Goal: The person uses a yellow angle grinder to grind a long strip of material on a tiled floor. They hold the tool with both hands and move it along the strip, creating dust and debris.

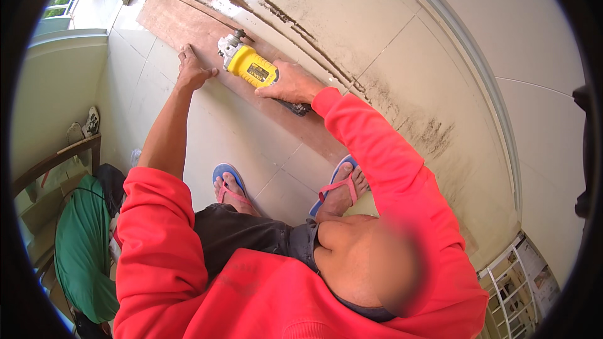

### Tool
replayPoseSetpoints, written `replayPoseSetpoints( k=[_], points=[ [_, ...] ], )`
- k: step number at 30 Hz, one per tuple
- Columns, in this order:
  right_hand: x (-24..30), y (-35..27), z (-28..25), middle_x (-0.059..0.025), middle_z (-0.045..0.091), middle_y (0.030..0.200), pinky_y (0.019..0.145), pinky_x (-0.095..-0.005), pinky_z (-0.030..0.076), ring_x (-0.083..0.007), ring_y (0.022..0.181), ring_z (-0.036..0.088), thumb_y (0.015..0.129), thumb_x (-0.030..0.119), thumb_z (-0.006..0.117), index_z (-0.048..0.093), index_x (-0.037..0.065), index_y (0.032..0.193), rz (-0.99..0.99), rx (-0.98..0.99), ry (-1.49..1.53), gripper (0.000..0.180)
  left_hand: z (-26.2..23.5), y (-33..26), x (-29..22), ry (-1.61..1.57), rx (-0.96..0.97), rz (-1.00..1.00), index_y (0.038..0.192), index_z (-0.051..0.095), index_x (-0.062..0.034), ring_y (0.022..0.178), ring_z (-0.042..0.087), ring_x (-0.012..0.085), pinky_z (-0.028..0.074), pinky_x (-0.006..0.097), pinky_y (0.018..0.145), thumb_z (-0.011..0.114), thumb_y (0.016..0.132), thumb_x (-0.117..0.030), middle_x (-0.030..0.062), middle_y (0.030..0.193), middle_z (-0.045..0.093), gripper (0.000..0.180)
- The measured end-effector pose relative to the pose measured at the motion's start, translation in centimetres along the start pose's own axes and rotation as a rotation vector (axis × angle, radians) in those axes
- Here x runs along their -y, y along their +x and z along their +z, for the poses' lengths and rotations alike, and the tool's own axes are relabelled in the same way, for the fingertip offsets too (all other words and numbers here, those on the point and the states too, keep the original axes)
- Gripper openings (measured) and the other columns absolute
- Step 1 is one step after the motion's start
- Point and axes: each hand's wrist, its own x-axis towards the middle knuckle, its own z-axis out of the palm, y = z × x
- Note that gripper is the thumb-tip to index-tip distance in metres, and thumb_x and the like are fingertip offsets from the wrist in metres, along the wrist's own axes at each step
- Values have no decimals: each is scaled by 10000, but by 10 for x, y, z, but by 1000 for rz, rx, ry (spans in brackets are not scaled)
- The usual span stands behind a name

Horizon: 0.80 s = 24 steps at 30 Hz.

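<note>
A long reddish-brown wooden board [179,22] lies slantwise on the tiled floor, from the upper left toward my right foot. My right hand [290,83] is wrapped round the body of a yellow angle grinder [251,68]. The tool's grey metal head points to the upper left, over the board. A dark slot or cut line runs along the board's far side, close to the head. My left hand [193,70] rests on the board's near edge with fingers spread, just left of the grinder. It holds nothing. The grinder's disc is hard to make out.
Brown sawdust [276,12] lies in streaks beyond the board. My feet in blue flip-flops [227,176] stand on the near side. A wooden chair [59,157] with green cloth [85,245] is at left. A white wire rack [512,282] stands lower right.
</note>
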Motion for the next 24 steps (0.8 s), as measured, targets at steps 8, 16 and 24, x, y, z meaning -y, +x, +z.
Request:
replayPoseSetpoints(
  k=[8, 16, 24],
  points=[
    [1, -5, -2, -277, 749, 1130, 928, -457, 579, -389, 1048, 737, 730, 537, 871, 674, -53, 1199, -9, -11, 12, 779, -3, -3, -3, 2, 16, -15, 1679, 64, -24, 1574, 273, 465, 309, 475, 1300, 974, 747, -233, 234, 1747, 124, 1319],
    [1, -10, -3, -276, 750, 1106, 913, -454, 579, -391, 1028, 737, 723, 536, 871, 679, -45, 1153, -17, -13, 9, 747, 0, 2, 3, 2, 2, 22, 1667, 76, 5, 1571, 282, 457, 317, 465, 1295, 976, 743, -247, 259, 1733, 137, 1314],
    [4, -14, -5, -277, 751, 1085, 888, -454, 584, -389, 1004, 742, 705, 537, 879, 685, -51, 1108, -7, -29, -18, 739, -1, 4, 5, 14, 2, 39, 1661, 82, 18, 1582, 261, 447, 312, 447, 1297, 978, 742, -253, 278, 1730, 116, 1311]
  ],
)
